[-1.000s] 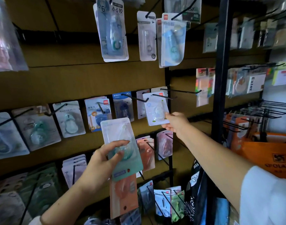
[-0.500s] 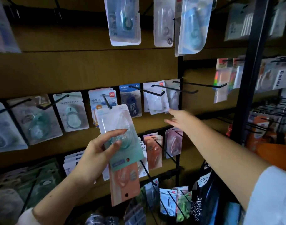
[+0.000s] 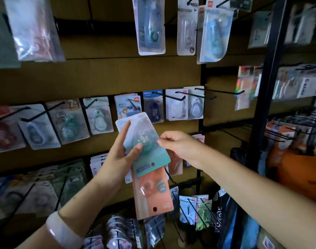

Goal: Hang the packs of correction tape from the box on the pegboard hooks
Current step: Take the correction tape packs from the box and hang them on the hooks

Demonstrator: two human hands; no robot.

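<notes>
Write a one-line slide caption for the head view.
Left hand holds a teal-and-white blister pack over an orange blister pack; right hand reaches the teal pack's edge before a brown pegboard.

Dim, soft-focus, blurred and warped edges

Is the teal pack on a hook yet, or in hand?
In hand, not hung. The left hand grips the teal pack, over an orange pack; the right hand touches its edge.

Half hidden behind the teal pack (image 3: 150, 155): an orange pack (image 3: 151, 194). Blurred far left of the teal pack: hanging packs (image 3: 8, 130). Cropped by the top edge above it: 1 blue pack (image 3: 150, 27).
</notes>
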